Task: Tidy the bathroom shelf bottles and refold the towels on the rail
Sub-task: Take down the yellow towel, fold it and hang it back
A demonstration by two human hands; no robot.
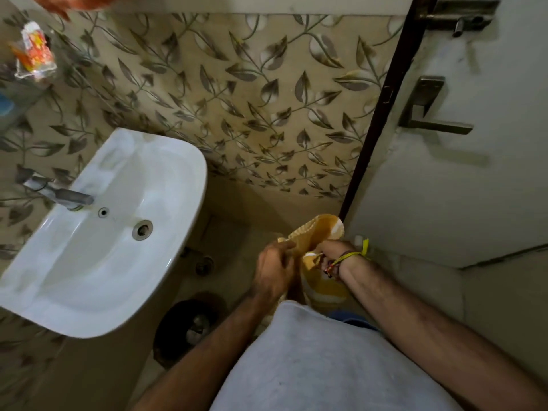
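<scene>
A yellow-and-white striped towel [321, 232] hangs bunched in front of my body, low in the middle of the view. My left hand [274, 269] grips its left edge with curled fingers. My right hand [329, 252], with coloured threads tied at the wrist, grips the towel's right side; its fingers are mostly hidden by the cloth. The towel's lower part drops behind my grey shirt. An orange cloth [74, 2] shows at the top left edge. No bottles are plainly visible.
A white wash basin [124, 179] with a metal tap [59, 194] stands at the left. A glass shelf at far left carries an orange-and-white packet [34, 51]. A white door with a metal handle [427, 114] and bolt is at the right. Leaf-patterned tiles cover the wall.
</scene>
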